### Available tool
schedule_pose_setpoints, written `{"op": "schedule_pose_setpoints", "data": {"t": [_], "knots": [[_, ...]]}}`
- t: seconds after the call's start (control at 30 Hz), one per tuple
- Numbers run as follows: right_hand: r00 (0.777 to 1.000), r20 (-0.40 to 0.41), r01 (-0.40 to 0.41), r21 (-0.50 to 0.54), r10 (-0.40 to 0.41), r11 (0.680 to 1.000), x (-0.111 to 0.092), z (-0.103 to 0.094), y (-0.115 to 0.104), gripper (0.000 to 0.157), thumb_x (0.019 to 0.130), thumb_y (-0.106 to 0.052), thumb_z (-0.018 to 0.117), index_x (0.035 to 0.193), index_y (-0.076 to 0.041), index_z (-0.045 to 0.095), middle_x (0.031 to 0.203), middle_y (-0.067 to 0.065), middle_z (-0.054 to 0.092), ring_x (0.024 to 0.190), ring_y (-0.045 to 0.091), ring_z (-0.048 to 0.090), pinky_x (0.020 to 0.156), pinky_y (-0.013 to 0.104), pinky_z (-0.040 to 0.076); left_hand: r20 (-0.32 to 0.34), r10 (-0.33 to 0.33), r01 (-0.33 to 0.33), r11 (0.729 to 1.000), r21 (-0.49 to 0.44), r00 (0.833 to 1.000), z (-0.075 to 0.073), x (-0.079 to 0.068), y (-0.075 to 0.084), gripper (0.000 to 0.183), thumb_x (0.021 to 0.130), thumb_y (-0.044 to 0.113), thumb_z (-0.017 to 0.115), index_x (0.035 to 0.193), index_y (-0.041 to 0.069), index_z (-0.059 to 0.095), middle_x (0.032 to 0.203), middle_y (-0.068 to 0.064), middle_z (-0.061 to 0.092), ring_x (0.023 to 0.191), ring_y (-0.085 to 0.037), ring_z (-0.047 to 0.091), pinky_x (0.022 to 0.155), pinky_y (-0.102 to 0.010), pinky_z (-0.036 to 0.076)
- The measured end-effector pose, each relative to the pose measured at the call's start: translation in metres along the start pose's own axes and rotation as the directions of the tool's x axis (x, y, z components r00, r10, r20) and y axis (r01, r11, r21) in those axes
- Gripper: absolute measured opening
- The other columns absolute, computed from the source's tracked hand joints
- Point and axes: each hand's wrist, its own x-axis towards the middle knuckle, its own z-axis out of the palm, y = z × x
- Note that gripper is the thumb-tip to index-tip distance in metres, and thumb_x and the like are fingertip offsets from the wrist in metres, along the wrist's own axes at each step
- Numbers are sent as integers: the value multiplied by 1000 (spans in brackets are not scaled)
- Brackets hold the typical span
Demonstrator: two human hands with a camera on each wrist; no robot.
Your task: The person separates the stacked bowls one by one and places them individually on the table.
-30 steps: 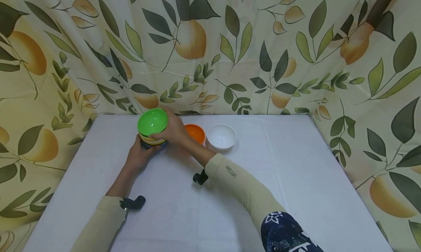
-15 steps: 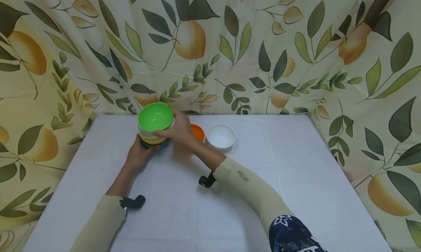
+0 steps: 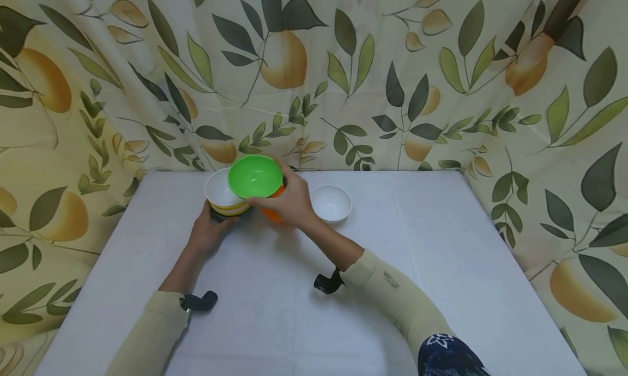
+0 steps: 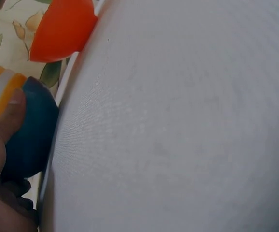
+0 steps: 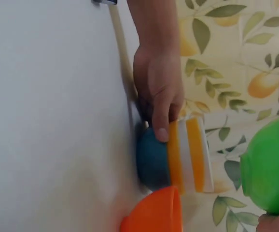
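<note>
My left hand [image 3: 208, 231] grips a stack of nested bowls at the table's far left. Lowest in it is a blue bowl [image 5: 151, 159], with yellow and white rims above; a white bowl [image 3: 217, 188] is on top. In the left wrist view, the thumb lies along the blue bowl's side. My right hand [image 3: 293, 199] holds a green bowl [image 3: 255, 175] by its rim, up in the air and apart from the stack. Under it stands an orange bowl [image 3: 272, 215], partly hidden by the green bowl and the hand.
A single white bowl [image 3: 331, 204] stands right of the orange one. All rest on a table with a white cloth [image 3: 417, 229]. A curtain [image 3: 314, 109] printed with fruit and leaves hangs behind the table's far edge.
My right hand has lifted the green bowl off the top of the stack and carried it to the right, uncovering the white bowl. The left hand keeps its place.
</note>
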Motion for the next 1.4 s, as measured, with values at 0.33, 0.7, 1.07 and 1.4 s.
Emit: {"op": "schedule_pose_setpoints", "data": {"t": [0.33, 0.7, 1.07, 1.4], "knots": [[997, -72, 3, 17, -2, 1000, -22, -27, 10, 101, 72, -17, 99, 157, -6, 46, 142, 10, 63, 128, 25, 61, 108, 42, 53, -1, -19, 19, 1000, -8, 1000, 3, 4, 3, 118, 92, 49, 81, 170, 9, 1, 171, -25, 18, 158, -44, 14, 128, -61, 14], [992, -120, 51, 80, -41, 996, -39, -53, 17, 88, 72, -12, 99, 147, -1, 55, 136, 10, 65, 124, 24, 64, 109, 41, 53, 1, -35, 35, 999, -17, 999, 1, 3, 1, 118, 92, 49, 81, 170, 10, 2, 173, -23, 16, 159, -42, 11, 128, -61, 11], [979, -178, -84, 75, 96, 994, -61, -84, 33, 103, 71, -8, 99, 156, 4, 43, 147, 15, 58, 130, 31, 59, 113, 44, 50, 6, -44, 44, 999, 10, 999, -1, 0, -1, 121, 91, 54, 80, 169, 8, 0, 172, -25, 14, 158, -44, 12, 128, -62, 13], [964, -248, -79, 70, 94, 994, -73, -117, 46, 97, 75, -7, 96, 155, 6, 43, 149, 20, 56, 134, 35, 57, 116, 46, 46, 12, -16, 16, 1000, 24, 1000, -1, 0, 2, 117, 94, 51, 78, 169, 7, 0, 172, -25, 14, 158, -44, 13, 128, -61, 14]]}}
